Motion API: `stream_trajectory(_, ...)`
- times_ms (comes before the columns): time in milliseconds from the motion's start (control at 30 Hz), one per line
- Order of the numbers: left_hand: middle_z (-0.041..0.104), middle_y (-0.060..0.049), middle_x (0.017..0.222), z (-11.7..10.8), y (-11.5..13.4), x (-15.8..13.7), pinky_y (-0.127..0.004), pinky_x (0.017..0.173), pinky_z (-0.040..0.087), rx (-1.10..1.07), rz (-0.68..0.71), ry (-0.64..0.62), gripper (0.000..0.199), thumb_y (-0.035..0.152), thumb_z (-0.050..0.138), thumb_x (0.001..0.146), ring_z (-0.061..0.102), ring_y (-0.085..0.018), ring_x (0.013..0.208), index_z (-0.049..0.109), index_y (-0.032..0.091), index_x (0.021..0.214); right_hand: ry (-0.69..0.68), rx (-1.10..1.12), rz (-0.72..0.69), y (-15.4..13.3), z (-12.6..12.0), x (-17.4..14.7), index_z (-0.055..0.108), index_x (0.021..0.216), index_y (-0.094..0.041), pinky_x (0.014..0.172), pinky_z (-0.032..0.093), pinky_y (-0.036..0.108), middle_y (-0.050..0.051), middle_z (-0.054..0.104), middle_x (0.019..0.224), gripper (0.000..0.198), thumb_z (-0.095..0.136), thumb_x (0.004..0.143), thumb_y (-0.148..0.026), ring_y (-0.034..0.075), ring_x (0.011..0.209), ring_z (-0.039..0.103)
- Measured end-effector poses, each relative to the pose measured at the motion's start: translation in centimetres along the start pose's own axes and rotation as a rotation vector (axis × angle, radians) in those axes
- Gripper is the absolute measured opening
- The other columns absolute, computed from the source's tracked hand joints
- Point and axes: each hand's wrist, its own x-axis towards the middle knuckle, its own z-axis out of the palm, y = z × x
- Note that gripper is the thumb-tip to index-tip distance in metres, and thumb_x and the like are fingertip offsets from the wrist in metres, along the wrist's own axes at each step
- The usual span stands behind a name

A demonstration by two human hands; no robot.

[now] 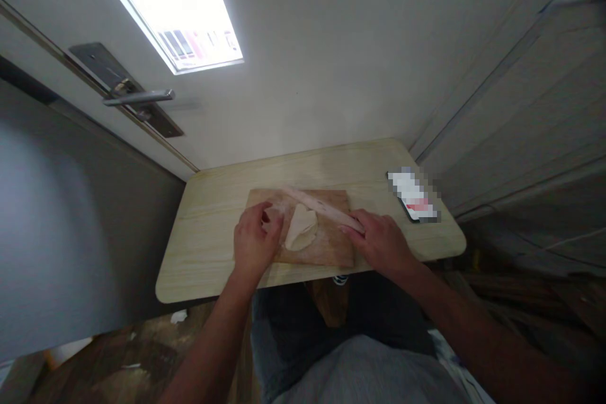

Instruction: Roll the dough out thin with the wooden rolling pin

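A flattened piece of pale dough, with a fold along its lower right side, lies on a wooden board. My right hand is closed around the near end of a wooden rolling pin. The pin slants across the board, just behind and to the right of the dough; whether it touches the dough I cannot tell. Over the board's left side is my left hand, fingers curved and thumb apart, with nothing visible between them. It is close to the dough's left edge.
The board lies on a light wood table with rounded corners. A phone, its screen blurred out, is at the table's right. Behind the table stands a pale door with a metal handle and a bright window.
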Motion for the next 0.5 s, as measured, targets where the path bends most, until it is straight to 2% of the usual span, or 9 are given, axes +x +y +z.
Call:
stream_trajectory(67,0.069,-0.001,0.079,-0.1,0.5,-2.0,-0.034,0.072,0.050,-0.032,-0.018,-0.215,0.047,0.051,0.058,0.090,0.067,-0.021,0.075,0.059,0.024,0.128,-0.054,0.147,0.110,-0.3,0.6,-1.9,0.064,0.106,-0.023,0.066,0.040,0.031,0.005,0.074,0.087,0.036,0.045,0.098,-0.052,0.023,0.076,0.067)
stream_trajectory(133,0.068,0.001,0.075,0.4,1.3,-3.6,-0.031,0.066,0.048,-0.076,-0.008,-0.327,0.053,0.050,0.061,0.089,0.066,-0.020,0.069,0.053,0.026,0.135,-0.100,0.271,0.150,-0.6,1.3,-3.5,0.063,0.105,-0.024,0.065,0.042,0.029,0.004,0.074,0.088,0.037,0.044,0.097,-0.054,0.023,0.077,0.068)
stream_trajectory(200,0.068,0.001,0.073,1.4,2.2,-4.7,-0.030,0.063,0.047,-0.106,-0.033,-0.344,0.050,0.045,0.057,0.091,0.066,-0.019,0.066,0.051,0.025,0.137,-0.126,0.344,0.188,-0.9,1.7,-4.5,0.062,0.105,-0.024,0.066,0.043,0.029,0.005,0.073,0.088,0.038,0.044,0.097,-0.056,0.023,0.079,0.069)
stream_trajectory(333,0.070,-0.002,0.076,3.6,4.5,-5.8,-0.032,0.062,0.049,-0.187,-0.125,-0.271,0.050,0.045,0.051,0.095,0.068,-0.021,0.066,0.046,0.022,0.139,-0.169,0.408,0.214,-1.1,1.3,-4.9,0.062,0.103,-0.024,0.065,0.043,0.029,0.004,0.071,0.085,0.039,0.045,0.095,-0.058,0.023,0.077,0.068)
stream_trajectory(433,0.072,-0.005,0.084,4.3,5.9,-6.6,-0.033,0.065,0.051,-0.298,-0.104,-0.282,0.057,0.046,0.054,0.094,0.069,-0.022,0.073,0.040,0.020,0.143,-0.179,0.394,0.222,-0.9,0.5,-4.8,0.062,0.099,-0.023,0.064,0.041,0.029,0.003,0.070,0.081,0.038,0.045,0.095,-0.057,0.022,0.074,0.066)
stream_trajectory(500,0.073,-0.005,0.090,4.1,6.2,-6.9,-0.033,0.069,0.052,-0.382,-0.061,-0.301,0.052,0.042,0.055,0.094,0.069,-0.020,0.078,0.042,0.021,0.140,-0.181,0.392,0.217,-0.6,0.2,-4.9,0.062,0.099,-0.024,0.064,0.041,0.029,0.002,0.069,0.080,0.038,0.046,0.094,-0.058,0.022,0.073,0.066)
